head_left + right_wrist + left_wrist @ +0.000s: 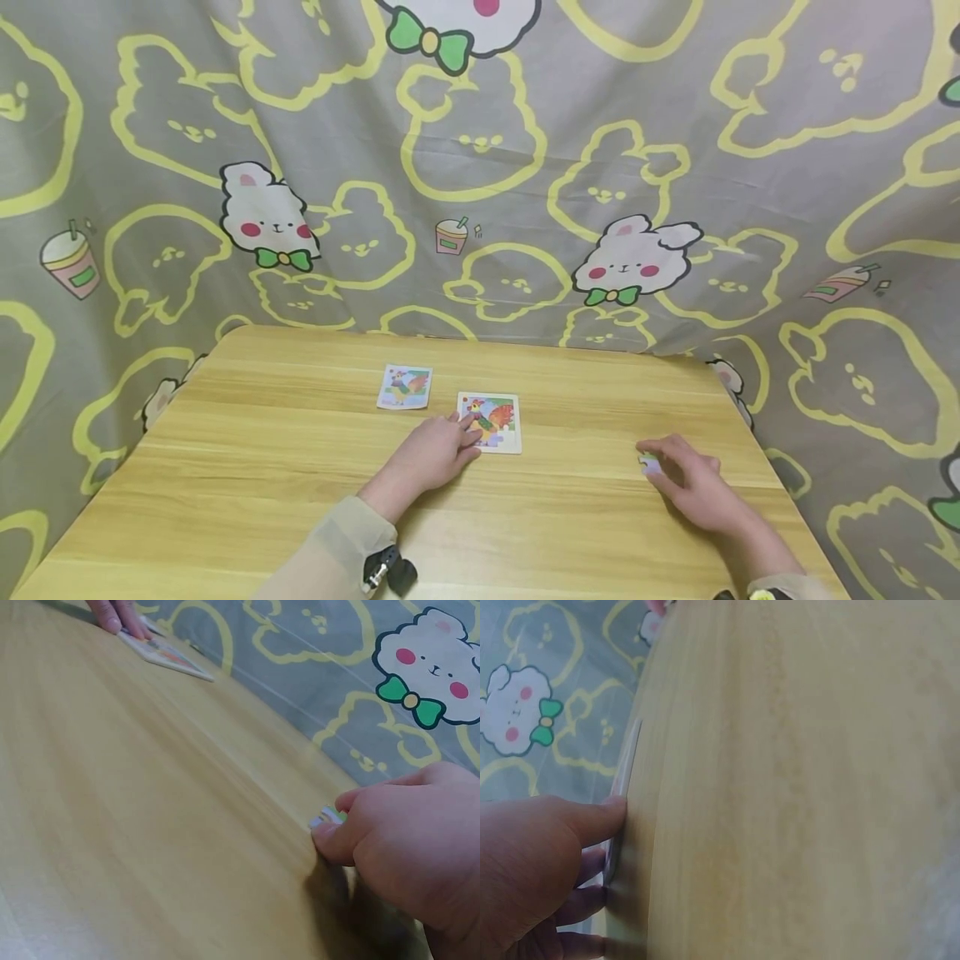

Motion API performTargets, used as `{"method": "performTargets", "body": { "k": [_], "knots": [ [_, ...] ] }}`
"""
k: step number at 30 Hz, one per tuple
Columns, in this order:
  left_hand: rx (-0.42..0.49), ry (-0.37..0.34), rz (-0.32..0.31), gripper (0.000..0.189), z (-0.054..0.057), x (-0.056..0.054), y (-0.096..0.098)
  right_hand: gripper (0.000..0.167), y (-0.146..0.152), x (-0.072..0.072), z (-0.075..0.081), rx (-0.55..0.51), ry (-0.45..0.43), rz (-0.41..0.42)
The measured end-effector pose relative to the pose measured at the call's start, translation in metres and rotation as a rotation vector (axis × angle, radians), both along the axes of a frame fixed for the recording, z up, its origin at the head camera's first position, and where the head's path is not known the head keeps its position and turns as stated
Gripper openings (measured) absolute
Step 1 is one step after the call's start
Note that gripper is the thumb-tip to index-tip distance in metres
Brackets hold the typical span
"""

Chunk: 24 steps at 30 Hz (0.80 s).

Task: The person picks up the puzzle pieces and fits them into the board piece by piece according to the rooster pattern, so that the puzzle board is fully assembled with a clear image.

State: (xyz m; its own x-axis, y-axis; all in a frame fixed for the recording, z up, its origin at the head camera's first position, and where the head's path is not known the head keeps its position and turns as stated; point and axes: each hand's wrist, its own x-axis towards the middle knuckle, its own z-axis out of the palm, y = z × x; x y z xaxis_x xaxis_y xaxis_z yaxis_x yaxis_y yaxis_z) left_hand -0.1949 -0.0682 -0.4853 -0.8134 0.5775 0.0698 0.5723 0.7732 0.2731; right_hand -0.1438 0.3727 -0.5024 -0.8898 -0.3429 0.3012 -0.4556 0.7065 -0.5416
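Observation:
A square jigsaw puzzle board (517,417) with a rooster picture lies on the wooden table, its lower right corner showing a pale gap. My left hand (431,450) rests on the board's left side, fingers laid over the picture and thumb at the near edge. The left wrist view shows the board (628,761) edge-on beside the thumb. Off to the right, my right hand (693,483) pinches a puzzle piece (649,463) between thumb and fingers. In the right wrist view this piece (326,817) looks pale with some green, partly covered by the fingertips.
A rooster picture card (405,387) lies left of the board, slightly farther back. Behind the far edge of the table (570,525) hangs a grey curtain (517,225) with rabbit and drink-cup prints.

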Motion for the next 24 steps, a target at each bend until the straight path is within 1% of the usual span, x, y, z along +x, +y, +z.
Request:
{"method": "performTargets", "body": {
  "k": [3, 6, 11, 18, 24],
  "knots": [
    [-0.002, 0.006, -0.003, 0.039, 0.0, 0.0, -0.001, 0.044, -0.002, 0.001, -0.003, 0.016, 0.025, 0.0],
    [-0.005, 0.008, -0.004, 0.039, -0.001, 0.001, -0.001, 0.043, -0.002, 0.002, -0.005, 0.028, 0.015, -0.006],
    [-0.005, 0.008, -0.002, 0.038, -0.001, 0.001, -0.001, 0.037, -0.002, 0.002, -0.005, 0.047, -0.004, -0.02],
    [0.013, 0.011, -0.005, 0.037, 0.0, 0.003, -0.001, 0.039, -0.009, -0.002, -0.001, 0.071, 0.018, -0.009],
    [0.026, 0.004, 0.003, 0.038, 0.001, 0.002, -0.001, 0.04, -0.021, -0.008, 0.007, 0.055, 0.032, 0.022]
  ]
}}
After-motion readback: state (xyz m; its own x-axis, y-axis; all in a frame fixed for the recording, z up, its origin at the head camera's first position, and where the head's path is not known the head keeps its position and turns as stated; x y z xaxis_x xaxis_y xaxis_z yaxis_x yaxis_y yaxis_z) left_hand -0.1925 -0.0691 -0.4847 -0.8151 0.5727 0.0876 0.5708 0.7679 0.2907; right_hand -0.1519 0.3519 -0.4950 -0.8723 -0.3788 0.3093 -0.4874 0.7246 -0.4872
